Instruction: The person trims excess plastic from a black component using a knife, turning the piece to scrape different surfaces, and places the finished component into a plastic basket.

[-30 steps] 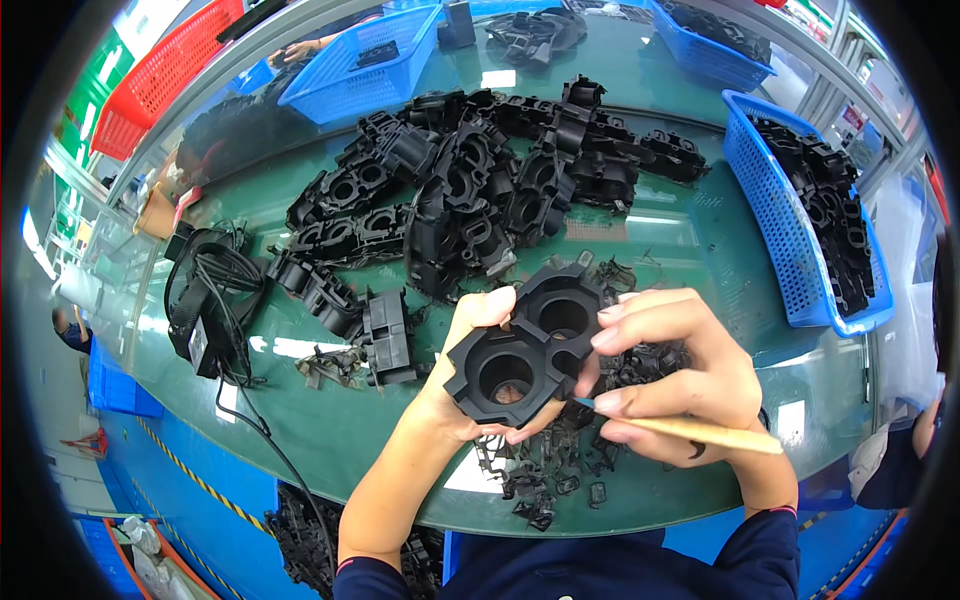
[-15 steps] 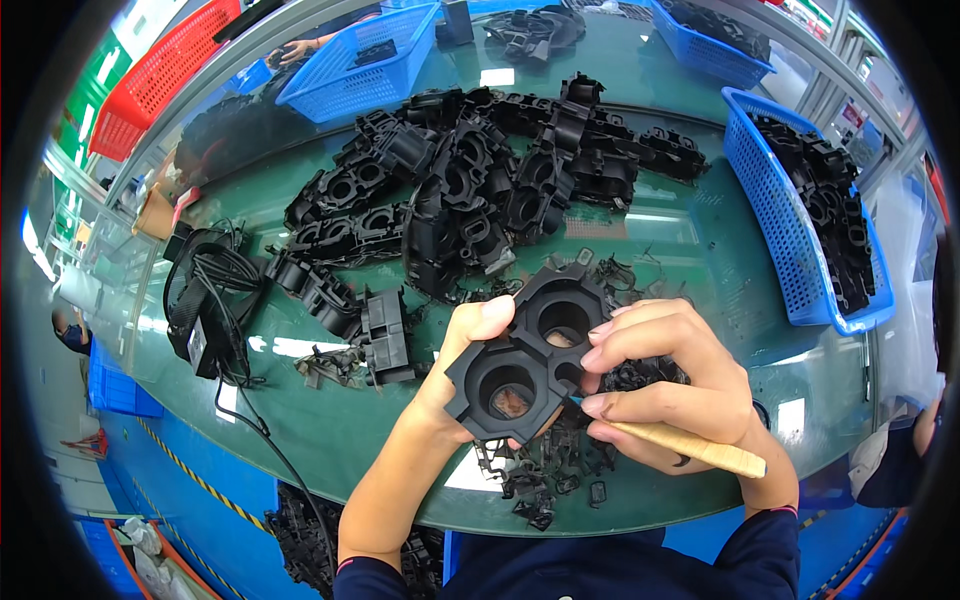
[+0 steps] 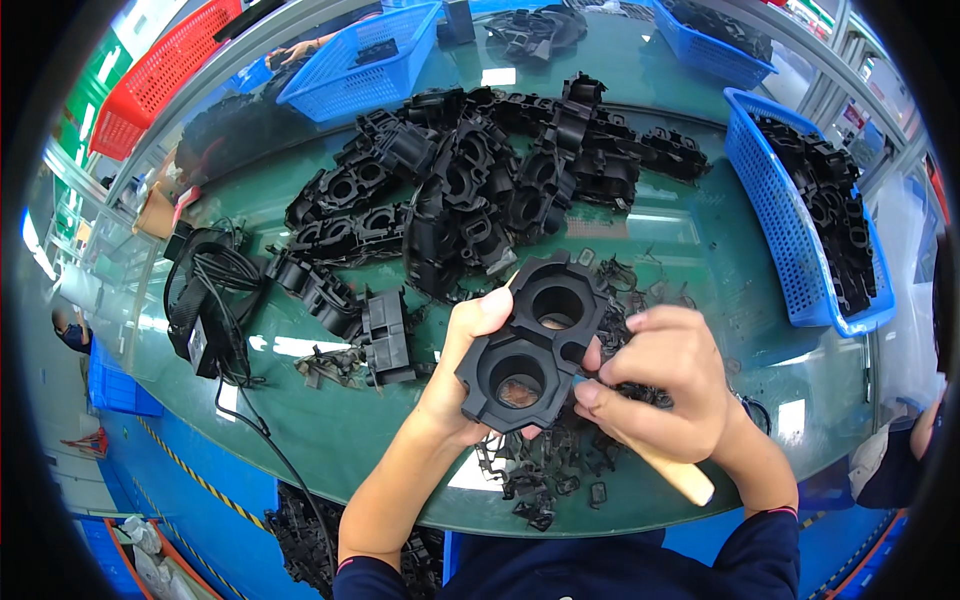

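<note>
A black plastic part with two round holes (image 3: 537, 341) is held tilted above the table's near middle. My left hand (image 3: 458, 365) grips its left side, thumb on top and the other fingers mostly hidden beneath. My right hand (image 3: 672, 372) is closed around a slim hand tool with a tan handle (image 3: 668, 472). Its handle sticks out toward the lower right, and its front end meets the part's right edge by a small notch; the tip is hidden by fingers and part. Black plastic trimmings (image 3: 540, 475) lie beneath the part.
A heap of black plastic mouldings (image 3: 460, 180) covers the far middle of the green table (image 3: 690, 240). At right stands a blue basket (image 3: 790, 250) of similar parts. A black device with coiled cable (image 3: 210, 290) sits at left. Behind are more blue baskets (image 3: 365, 70).
The part has tipped slightly and shifted a little right. My right hand has turned, its fingers curling more tightly, and the tool's handle end has swung down and left.
</note>
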{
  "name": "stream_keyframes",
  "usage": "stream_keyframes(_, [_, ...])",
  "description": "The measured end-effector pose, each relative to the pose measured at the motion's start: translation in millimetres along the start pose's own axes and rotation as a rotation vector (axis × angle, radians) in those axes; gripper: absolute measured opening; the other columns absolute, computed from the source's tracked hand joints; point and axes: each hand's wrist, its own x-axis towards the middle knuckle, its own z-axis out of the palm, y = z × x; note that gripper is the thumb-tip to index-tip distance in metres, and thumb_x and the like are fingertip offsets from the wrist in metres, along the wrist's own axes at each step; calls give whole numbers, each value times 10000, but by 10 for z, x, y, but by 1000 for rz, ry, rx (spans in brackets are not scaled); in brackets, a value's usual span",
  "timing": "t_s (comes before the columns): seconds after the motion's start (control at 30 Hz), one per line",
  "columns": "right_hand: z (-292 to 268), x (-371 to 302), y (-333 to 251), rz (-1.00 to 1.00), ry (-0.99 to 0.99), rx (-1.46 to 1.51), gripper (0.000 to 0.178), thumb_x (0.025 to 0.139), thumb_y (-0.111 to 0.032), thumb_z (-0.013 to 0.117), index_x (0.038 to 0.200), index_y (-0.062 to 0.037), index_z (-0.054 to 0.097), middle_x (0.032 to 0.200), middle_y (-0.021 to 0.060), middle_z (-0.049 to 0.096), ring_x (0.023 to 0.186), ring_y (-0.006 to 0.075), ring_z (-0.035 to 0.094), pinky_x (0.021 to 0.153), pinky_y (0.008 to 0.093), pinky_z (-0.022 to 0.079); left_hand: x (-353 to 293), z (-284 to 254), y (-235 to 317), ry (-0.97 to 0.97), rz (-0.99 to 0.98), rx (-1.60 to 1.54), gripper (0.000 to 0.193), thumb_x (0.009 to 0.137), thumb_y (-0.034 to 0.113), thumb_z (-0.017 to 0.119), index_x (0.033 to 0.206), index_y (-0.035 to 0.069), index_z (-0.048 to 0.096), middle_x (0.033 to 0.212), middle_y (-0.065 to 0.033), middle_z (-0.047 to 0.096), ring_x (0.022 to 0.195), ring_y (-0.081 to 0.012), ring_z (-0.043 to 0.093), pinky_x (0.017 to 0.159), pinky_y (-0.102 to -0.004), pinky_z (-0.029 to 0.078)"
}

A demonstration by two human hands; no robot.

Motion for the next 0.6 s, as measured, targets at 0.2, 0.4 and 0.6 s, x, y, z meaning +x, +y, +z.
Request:
stream_keyframes(0.2, [85,-31,8,-113,0,-117,82,727,-69,637,739,-21,572,895,134,637,760,212,620,750,347,514,-17,-16,-16,67,-17,-46,738,839,561,356,1119,-117,435,861,-247,557,312,-206,441,248,-252,376])
stream_keyframes(0.4, [131,-69,22,-102,37,-115,86,738,-10,631,765,24,557,896,202,620,777,274,618,708,379,527,-23,-108,-46,-109,-38,-15,672,868,570,331,993,-59,533,756,-155,611,409,-165,528,273,-215,333])
stream_keyframes(0.6, [23,-76,30,578,364,510,84,862,51,535,912,25,473,1038,224,571,792,228,654,712,326,527,49,-13,-111,-120,1,-177,671,862,579,317,983,-48,523,835,-151,588,426,-187,532,268,-211,304])
